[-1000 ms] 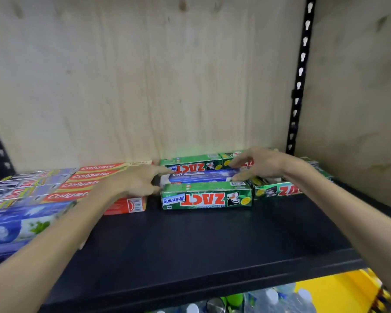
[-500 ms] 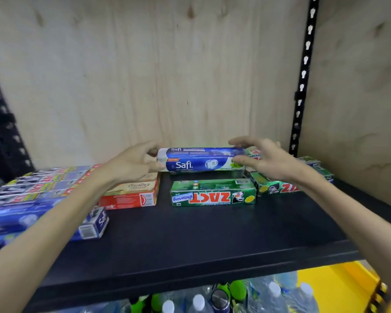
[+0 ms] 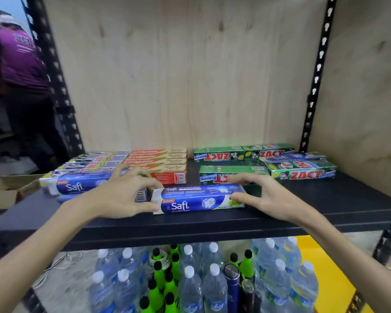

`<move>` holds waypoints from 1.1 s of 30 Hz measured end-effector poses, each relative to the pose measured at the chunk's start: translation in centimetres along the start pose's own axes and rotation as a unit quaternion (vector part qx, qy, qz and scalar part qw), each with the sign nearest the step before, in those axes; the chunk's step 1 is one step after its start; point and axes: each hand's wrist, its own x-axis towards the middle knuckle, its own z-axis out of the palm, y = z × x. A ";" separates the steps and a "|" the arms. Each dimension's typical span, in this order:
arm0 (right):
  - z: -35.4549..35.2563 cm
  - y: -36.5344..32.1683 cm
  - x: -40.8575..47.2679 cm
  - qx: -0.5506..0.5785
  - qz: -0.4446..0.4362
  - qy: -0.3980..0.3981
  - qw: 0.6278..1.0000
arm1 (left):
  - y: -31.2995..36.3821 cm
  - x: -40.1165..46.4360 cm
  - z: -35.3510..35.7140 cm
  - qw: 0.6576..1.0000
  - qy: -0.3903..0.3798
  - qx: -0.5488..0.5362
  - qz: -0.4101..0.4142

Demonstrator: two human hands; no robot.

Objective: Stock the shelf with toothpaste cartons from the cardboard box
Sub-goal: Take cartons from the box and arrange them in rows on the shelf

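Two hands pinch the blue Safi toothpaste carton [image 3: 196, 199] on the black shelf [image 3: 325, 204]: left hand [image 3: 117, 197] at nine o'clock, right hand [image 3: 266, 195] at three.

A blue Safi carton [image 3: 198, 199] lies flat near the front of the black shelf [image 3: 325, 204], name facing up.

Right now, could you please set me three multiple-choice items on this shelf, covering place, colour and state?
1. The Safi carton between the left hand and right hand lies: A on a stack; B near the front edge of the shelf; C on the floor.
2. It is mainly: A blue; B red; C silver.
3. It is: A standing on end; B torn open; C lying lengthwise.
Key: B, it sits by the front edge; A, its face is blue; C, its long side runs along the shelf.
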 end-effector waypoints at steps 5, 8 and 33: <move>0.2 -0.7 -0.8 0.003 0.007 -0.003 1.000 | -0.2 -1.3 -0.1 1.000 -0.010 0.028 0.008; -0.1 -0.8 -0.9 0.008 0.014 -0.009 1.000 | -0.1 -1.0 -0.1 0.999 -0.003 0.045 0.014; -4.7 15.6 18.8 -0.133 0.107 -0.001 0.985 | -3.4 27.8 3.2 0.997 0.004 -0.074 0.007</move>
